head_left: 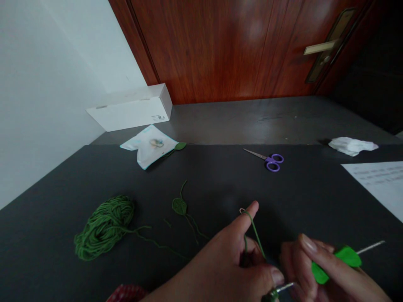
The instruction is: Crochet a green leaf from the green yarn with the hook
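My left hand [233,260] pinches a small green crochet piece [270,296] between thumb and fingers at the bottom edge of the view. Its index finger points up, and green working yarn [257,235] runs from a small pinkish loop [242,211] at that finger down to the pinch. Closed around a crochet hook [348,256] with a bright green grip is my right hand [315,268]. The hook's metal tip [286,287] meets the crochet piece; how it sits in the stitches is too small to tell.
A green yarn skein [105,226] lies at left, its strand trailing toward my left hand. Near it rests a crocheted leaf [179,206]. Farther back are a plastic packet [151,147], another green leaf [180,146], purple scissors [270,161], a white box [135,111], crumpled tissue [351,145] and printed paper [382,180].
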The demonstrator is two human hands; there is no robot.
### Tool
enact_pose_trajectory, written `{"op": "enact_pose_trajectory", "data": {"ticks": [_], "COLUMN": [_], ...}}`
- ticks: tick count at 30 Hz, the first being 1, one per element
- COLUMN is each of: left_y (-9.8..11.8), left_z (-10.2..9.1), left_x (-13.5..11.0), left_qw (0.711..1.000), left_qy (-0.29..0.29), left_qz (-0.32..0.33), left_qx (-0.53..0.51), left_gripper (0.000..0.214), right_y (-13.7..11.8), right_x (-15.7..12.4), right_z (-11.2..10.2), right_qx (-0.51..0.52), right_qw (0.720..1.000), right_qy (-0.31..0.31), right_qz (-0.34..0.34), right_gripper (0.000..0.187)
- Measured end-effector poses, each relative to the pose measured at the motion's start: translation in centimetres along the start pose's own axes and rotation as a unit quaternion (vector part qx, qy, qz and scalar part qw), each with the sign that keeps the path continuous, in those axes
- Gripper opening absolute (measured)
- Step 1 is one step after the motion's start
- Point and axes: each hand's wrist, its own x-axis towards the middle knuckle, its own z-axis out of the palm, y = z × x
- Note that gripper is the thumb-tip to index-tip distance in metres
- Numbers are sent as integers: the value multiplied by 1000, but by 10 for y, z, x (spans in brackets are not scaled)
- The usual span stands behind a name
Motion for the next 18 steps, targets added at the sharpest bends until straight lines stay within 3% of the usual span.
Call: {"op": "enact_pose_trajectory", "data": {"ticks": [5,9,18], "left_y": [-3,-1,5], "left_z": [-4,-8,-7], "left_x": [4,3,2], "left_qw": [992,979,988], "left_qy": [-40,-92,-64], "left_qz": [48,64,27], "left_qx": [-108,-171,-139], "left_gripper": [77,92,98], "right_y": [-2,-5,-7], "right_x": [0,-2,0], "right_z": [3,4,4], "right_qx": [64,61,27], "right_qw": [997,995,997], "right_qy": [42,67,76], "right_qz": [10,26,10], "right_gripper": [48,49,49]}}
